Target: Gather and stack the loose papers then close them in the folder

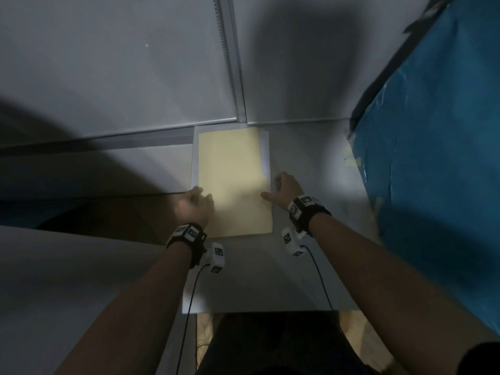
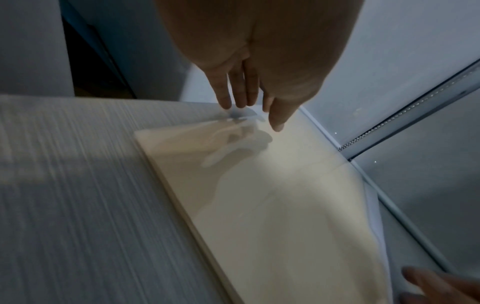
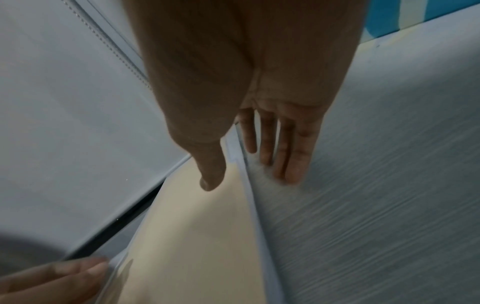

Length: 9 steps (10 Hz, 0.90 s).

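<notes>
Readable text: none in any view.
Wrist bands: b/w square marker patterns on white blocks, both wrists; coded squares only, no letters or nos. legible.
Folder: plain cream cover, no label, no print seen.
Papers: white edges only, faces hidden; can't tell if printed.
Blue sheet: no brand or sign readable; pale tape bits on it, blank.
Desk: grey, no marks.
Image quality: dim, motion blur in wrist views; fine print would not resolve.
</notes>
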Each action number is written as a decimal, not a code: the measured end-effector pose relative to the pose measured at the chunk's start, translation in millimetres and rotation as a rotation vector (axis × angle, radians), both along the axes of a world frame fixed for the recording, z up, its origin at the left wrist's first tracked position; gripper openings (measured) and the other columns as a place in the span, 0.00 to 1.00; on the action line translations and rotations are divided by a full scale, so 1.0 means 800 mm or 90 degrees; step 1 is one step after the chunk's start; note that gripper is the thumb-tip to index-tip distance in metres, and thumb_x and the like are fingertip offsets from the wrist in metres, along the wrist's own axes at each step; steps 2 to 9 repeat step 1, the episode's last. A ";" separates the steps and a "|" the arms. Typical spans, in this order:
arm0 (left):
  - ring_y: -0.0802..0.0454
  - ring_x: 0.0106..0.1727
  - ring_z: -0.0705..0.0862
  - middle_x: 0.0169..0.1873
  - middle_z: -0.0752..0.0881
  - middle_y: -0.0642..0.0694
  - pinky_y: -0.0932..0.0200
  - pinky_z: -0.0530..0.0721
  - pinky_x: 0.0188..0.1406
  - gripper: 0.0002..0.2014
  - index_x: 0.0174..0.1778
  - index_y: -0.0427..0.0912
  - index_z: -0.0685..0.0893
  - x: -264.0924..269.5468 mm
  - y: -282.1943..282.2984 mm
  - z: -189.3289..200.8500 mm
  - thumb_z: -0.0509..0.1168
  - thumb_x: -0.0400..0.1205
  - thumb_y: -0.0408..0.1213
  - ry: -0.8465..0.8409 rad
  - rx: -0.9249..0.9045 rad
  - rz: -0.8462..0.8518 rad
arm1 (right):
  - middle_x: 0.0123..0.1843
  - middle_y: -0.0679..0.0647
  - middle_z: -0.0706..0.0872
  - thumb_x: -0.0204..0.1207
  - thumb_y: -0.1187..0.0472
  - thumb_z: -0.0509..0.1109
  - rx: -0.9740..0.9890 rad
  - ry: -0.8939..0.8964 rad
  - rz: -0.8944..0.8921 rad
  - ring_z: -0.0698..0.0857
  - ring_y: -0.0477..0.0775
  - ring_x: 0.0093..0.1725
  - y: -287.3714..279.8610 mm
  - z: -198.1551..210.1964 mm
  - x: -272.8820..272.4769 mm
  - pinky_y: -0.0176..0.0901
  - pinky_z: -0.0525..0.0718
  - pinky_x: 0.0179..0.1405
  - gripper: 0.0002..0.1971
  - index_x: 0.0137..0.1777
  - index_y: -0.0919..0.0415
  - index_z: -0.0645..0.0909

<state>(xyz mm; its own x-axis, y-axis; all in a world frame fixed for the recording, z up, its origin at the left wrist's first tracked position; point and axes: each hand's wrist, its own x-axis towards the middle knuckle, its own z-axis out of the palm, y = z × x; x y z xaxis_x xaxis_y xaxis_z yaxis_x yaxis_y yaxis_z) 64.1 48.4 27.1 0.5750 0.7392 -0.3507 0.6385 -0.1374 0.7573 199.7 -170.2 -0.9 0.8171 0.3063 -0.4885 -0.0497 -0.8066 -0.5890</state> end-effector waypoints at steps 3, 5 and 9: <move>0.50 0.42 0.88 0.40 0.88 0.50 0.70 0.87 0.40 0.04 0.51 0.46 0.90 -0.019 0.004 0.011 0.71 0.90 0.38 0.008 0.041 -0.019 | 0.57 0.52 0.85 0.75 0.48 0.81 0.014 0.006 0.033 0.84 0.53 0.52 -0.044 0.000 -0.010 0.42 0.81 0.49 0.24 0.65 0.59 0.82; 0.50 0.42 0.88 0.40 0.88 0.50 0.70 0.87 0.40 0.04 0.51 0.46 0.90 -0.019 0.004 0.011 0.71 0.90 0.38 0.008 0.041 -0.019 | 0.57 0.52 0.85 0.75 0.48 0.81 0.014 0.006 0.033 0.84 0.53 0.52 -0.044 0.000 -0.010 0.42 0.81 0.49 0.24 0.65 0.59 0.82; 0.50 0.42 0.88 0.40 0.88 0.50 0.70 0.87 0.40 0.04 0.51 0.46 0.90 -0.019 0.004 0.011 0.71 0.90 0.38 0.008 0.041 -0.019 | 0.57 0.52 0.85 0.75 0.48 0.81 0.014 0.006 0.033 0.84 0.53 0.52 -0.044 0.000 -0.010 0.42 0.81 0.49 0.24 0.65 0.59 0.82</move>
